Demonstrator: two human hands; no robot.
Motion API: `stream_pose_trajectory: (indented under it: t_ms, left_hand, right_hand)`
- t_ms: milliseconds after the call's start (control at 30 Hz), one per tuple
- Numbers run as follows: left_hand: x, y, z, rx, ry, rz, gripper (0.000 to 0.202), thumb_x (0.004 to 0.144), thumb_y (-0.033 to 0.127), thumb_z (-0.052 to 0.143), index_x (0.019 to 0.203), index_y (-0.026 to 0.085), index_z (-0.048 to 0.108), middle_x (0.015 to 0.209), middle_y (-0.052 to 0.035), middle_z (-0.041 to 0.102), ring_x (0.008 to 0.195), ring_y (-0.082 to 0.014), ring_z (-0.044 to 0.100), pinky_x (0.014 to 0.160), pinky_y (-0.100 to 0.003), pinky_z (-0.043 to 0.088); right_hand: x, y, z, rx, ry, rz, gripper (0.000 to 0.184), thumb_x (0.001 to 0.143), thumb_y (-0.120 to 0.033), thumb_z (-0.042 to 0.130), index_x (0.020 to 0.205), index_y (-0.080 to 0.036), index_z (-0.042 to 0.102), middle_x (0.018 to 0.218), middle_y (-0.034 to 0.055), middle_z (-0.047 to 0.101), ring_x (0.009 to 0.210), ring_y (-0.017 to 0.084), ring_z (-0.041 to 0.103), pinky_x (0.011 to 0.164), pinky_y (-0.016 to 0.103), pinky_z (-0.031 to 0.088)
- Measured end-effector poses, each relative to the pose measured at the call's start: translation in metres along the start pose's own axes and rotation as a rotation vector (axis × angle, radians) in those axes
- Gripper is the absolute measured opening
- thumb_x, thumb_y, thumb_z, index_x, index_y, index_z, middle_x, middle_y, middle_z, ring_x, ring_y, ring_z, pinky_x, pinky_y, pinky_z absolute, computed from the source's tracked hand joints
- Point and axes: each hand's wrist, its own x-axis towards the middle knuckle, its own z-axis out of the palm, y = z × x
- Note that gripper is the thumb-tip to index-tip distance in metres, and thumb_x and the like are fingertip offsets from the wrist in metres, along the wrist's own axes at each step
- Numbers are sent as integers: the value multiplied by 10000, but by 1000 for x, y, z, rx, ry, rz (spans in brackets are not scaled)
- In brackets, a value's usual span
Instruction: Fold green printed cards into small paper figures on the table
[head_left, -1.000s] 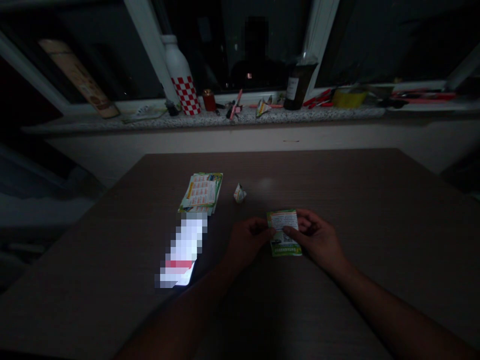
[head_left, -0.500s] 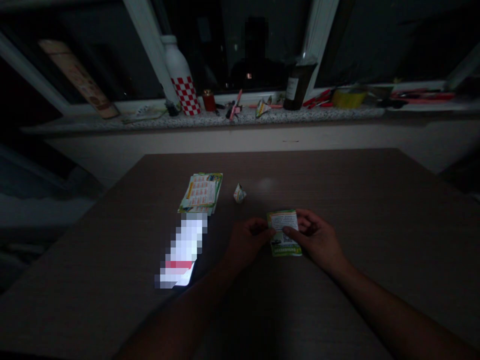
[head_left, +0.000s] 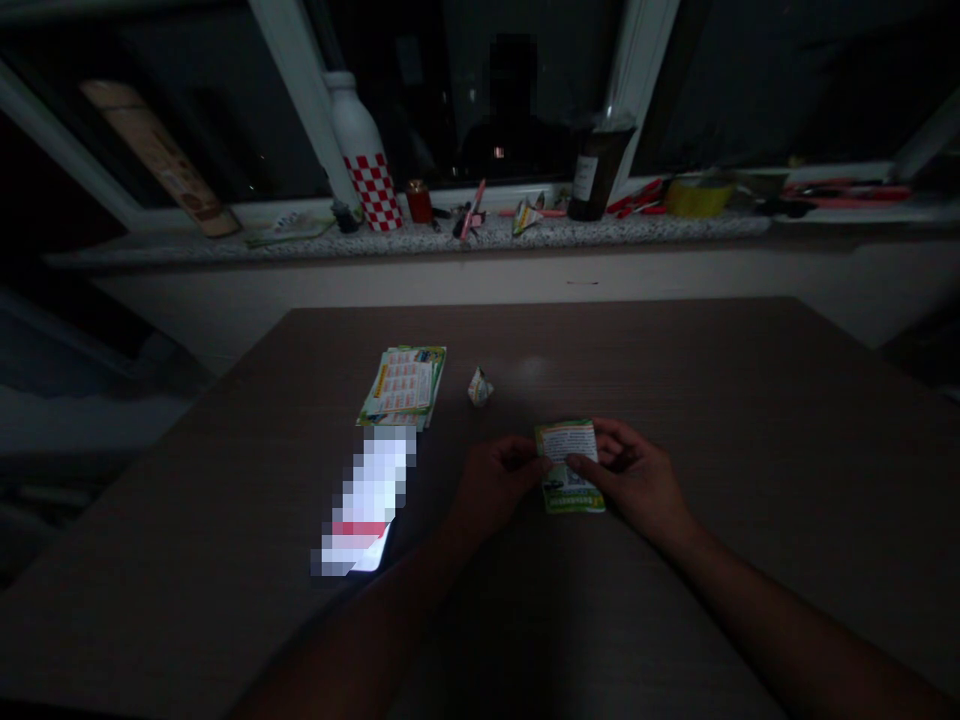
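A small green and white printed paper card (head_left: 570,497) is held between both hands above the table. My left hand (head_left: 499,480) pinches its left edge, with the thumb on the printed face. Gripping the right side is my right hand (head_left: 637,475), its thumb on the front and fingers behind the card. Just beyond my left hand a small folded paper piece (head_left: 480,388) sits on the table. Further left lies a stack of similar printed papers (head_left: 405,385). A phone (head_left: 367,500) with a glowing, blurred-out screen lies below that stack.
The brown table (head_left: 675,360) reaches the wall under a window. On the granite sill (head_left: 450,238) stand a red-checked white bottle (head_left: 369,170), a dark cup (head_left: 596,170), a leaning orange tube (head_left: 161,160), another folded paper piece (head_left: 527,217), a yellow tape roll (head_left: 697,198) and pens.
Almost nothing differs. Both hands keep the same hold on the card, and the view has shifted very slightly.
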Motion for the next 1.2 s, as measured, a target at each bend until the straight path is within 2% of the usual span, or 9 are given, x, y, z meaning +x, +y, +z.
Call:
stream_pose_trajectory:
  t_ms: [900, 1200]
  left_hand:
    - [-1, 2, 0, -9, -10, -10, 153, 685, 256, 703, 796, 155, 670, 763, -19, 698, 700, -151, 633, 646, -248, 481]
    - [-1, 4, 0, -18, 1, -23, 149, 676, 249, 700, 776, 147, 659, 741, -16, 693, 683, -151, 627, 631, -248, 477]
  right_hand:
    - [-1, -6, 3, 35, 13, 45, 461, 577, -303, 816, 960, -204, 580, 809, 38, 726, 716, 195, 692, 671, 331, 558]
    - [0, -5, 2, 36, 12, 32, 453, 587, -277, 811, 972, -204, 582, 782, 22, 721, 698, 173, 684, 657, 300, 547]
